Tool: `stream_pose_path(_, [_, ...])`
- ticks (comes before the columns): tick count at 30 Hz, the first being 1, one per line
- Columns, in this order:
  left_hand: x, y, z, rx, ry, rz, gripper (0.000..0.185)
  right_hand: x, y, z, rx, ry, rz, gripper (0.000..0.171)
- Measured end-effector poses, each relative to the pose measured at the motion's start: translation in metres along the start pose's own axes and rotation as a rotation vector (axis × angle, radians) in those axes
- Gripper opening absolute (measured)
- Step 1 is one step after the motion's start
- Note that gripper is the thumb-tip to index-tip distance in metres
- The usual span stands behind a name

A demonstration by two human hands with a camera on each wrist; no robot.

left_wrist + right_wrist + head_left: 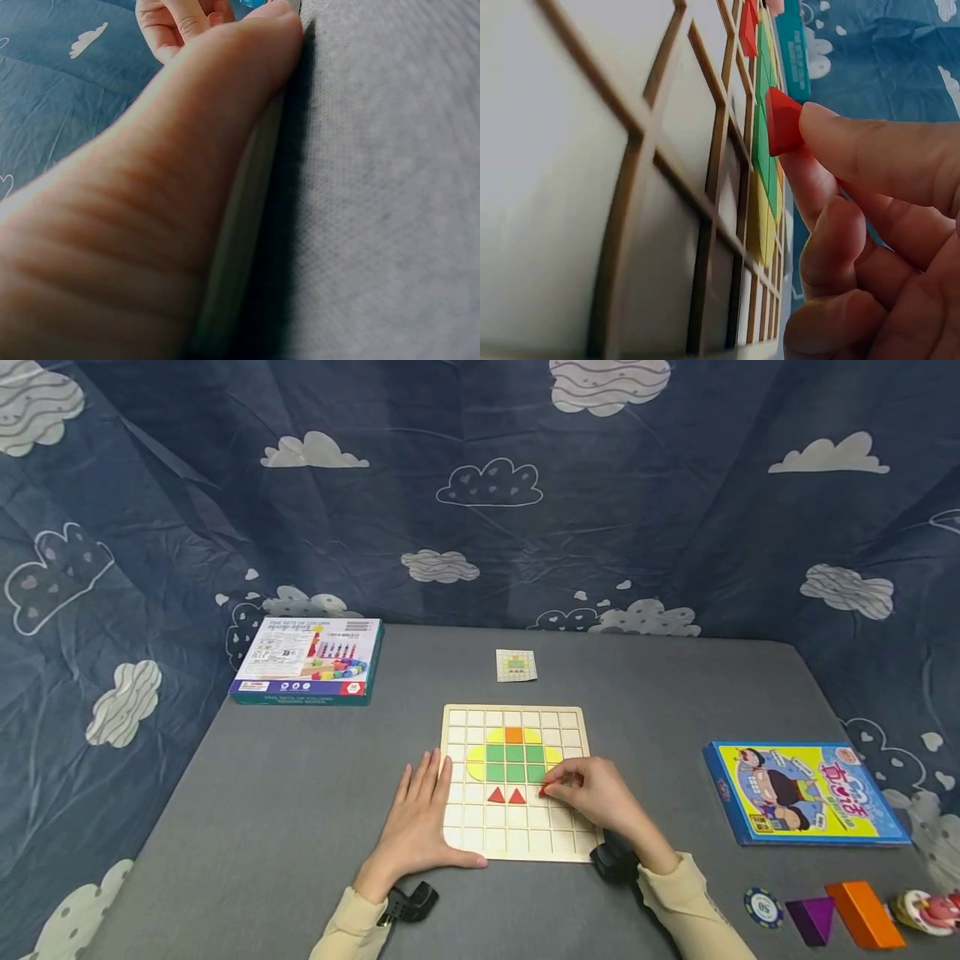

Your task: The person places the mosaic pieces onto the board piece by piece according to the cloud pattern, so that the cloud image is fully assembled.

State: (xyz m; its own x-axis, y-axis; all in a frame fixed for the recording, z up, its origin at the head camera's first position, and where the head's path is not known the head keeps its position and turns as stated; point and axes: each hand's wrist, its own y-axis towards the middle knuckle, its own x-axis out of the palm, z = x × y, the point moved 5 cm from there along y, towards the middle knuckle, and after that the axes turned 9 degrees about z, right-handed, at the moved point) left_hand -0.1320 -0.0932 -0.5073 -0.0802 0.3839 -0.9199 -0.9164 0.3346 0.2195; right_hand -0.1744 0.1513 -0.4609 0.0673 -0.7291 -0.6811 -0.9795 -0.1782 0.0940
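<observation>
A wooden grid board (517, 842) lies flat on the grey table. Green square tiles (515, 772) fill its upper middle, with an orange square (513, 735) above and yellow curved pieces (476, 763) at the sides. Below them sit two red triangles (497, 795). Thumb and index finger of my right hand (592, 789) pinch a third red triangle (781, 124), held just over the board to the right of those two. With fingers straight, my left hand (420, 827) lies along the board's left edge, its thumb by the lower left corner.
Behind the board lies a small pattern card (516, 666). A boxed bead set (307, 660) is at back left, a blue and yellow box (810, 793) at right. Front right holds a poker chip (763, 907), purple block (812, 920), orange block (865, 914) and figurine (930, 912).
</observation>
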Motion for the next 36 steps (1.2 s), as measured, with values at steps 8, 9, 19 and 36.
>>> stream_pose_path(8, [0.000,0.000,0.002,-0.005,-0.002,-0.013,0.141,0.011,0.000,-0.005,0.008,-0.031,-0.044,0.007])
stream_pose_path(9, [0.000,0.000,0.002,-0.006,-0.001,-0.012,0.141,0.011,0.000,-0.005,0.010,-0.035,-0.043,0.007])
stream_pose_path(19, [-0.001,0.001,0.000,-0.004,0.001,-0.002,0.142,0.013,0.002,-0.005,0.041,-0.070,-0.045,0.003])
stream_pose_path(36, [0.000,0.000,0.000,-0.004,-0.003,0.000,0.142,0.013,0.005,-0.007,0.032,-0.121,-0.036,0.010])
